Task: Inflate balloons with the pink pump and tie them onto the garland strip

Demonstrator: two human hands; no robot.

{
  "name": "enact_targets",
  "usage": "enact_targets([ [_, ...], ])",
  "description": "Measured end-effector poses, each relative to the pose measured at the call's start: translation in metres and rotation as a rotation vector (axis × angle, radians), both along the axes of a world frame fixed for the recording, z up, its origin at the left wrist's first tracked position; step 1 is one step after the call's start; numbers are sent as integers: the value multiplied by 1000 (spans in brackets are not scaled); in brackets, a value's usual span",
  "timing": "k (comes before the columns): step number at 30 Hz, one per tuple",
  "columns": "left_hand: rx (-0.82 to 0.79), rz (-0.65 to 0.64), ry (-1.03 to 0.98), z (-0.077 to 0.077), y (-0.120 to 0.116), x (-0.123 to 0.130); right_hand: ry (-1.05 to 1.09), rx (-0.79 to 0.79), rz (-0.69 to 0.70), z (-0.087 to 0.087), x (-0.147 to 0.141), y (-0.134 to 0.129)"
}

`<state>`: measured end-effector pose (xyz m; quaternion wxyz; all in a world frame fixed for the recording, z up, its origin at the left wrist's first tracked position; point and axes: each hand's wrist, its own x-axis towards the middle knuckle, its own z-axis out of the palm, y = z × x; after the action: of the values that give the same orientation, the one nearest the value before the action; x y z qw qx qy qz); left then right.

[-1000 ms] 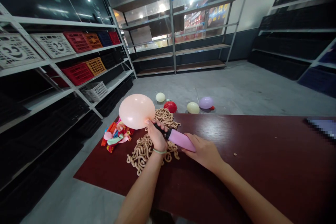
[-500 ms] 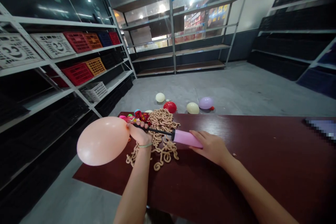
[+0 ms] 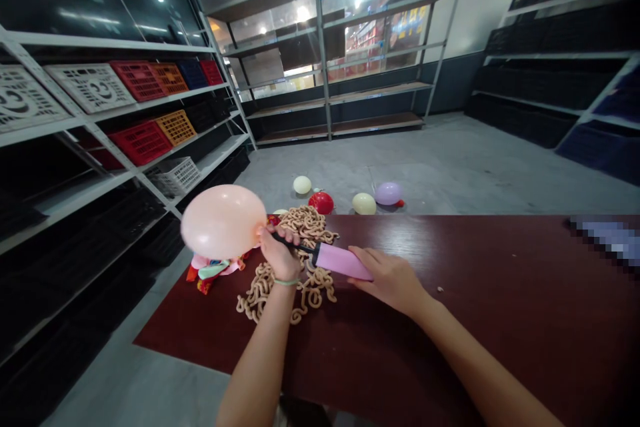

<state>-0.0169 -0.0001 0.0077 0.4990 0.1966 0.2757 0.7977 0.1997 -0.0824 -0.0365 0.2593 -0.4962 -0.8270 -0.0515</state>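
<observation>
A large inflated peach balloon point(image 3: 224, 221) hangs left of my left hand point(image 3: 280, 255). That hand is closed around the balloon's neck and the black end of a balloon pump. My right hand point(image 3: 390, 277) wraps around the pink barrel of the balloon pump point(image 3: 336, 260). A short stretch of the pump's black rod shows between my hands. Under and behind my left hand lies a pile of long, curled tan balloons point(image 3: 307, 223), partly covered by it. Flat coloured balloons point(image 3: 213, 270) lie below the peach balloon, which hides some of them.
A dark red-brown table point(image 3: 400, 340) spans the foreground, with a blurred flat object point(image 3: 607, 237) at its right. Beyond its far edge, a red balloon point(image 3: 321, 203), a purple balloon point(image 3: 389, 193) and pale balloons point(image 3: 364, 203) rest on the floor. Shelves with crates point(image 3: 143, 80) stand left.
My left hand has moved toward my right hand, so less of the pump's rod shows. The peach balloon has shifted up and right, uncovering flat balloons on the table.
</observation>
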Motion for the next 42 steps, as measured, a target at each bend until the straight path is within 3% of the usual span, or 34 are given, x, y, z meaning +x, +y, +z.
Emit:
enact_targets([
  [4,-42,155,-41,5,12,-32,-81,97,-5,3,27,7],
  [8,-41,213,-80,3,18,-41,-123,158,-55,4,34,8],
  [12,-35,139,-67,-9,14,-18,-131,140,-88,1,16,2],
  [16,-56,31,27,-23,2,17,-43,26,-79,-7,-7,-4],
  [19,-73,-33,110,-25,-5,28,53,-42,-47,-12,-18,-5],
  [22,-40,-22,107,-17,-4,19,53,-25,-13,-14,-15,-2],
  [27,-32,142,-2,-3,10,-15,-101,89,-55,-9,18,9],
  [30,-103,227,-26,-1,18,-29,-144,126,-134,-9,31,14],
  [33,-134,278,-26,-5,21,-34,-142,119,-184,-12,25,13],
  [36,-107,249,-15,-10,19,-25,-123,92,-196,-16,6,9],
  [42,-90,120,104,-29,6,22,-67,28,-224,-25,-25,6],
])
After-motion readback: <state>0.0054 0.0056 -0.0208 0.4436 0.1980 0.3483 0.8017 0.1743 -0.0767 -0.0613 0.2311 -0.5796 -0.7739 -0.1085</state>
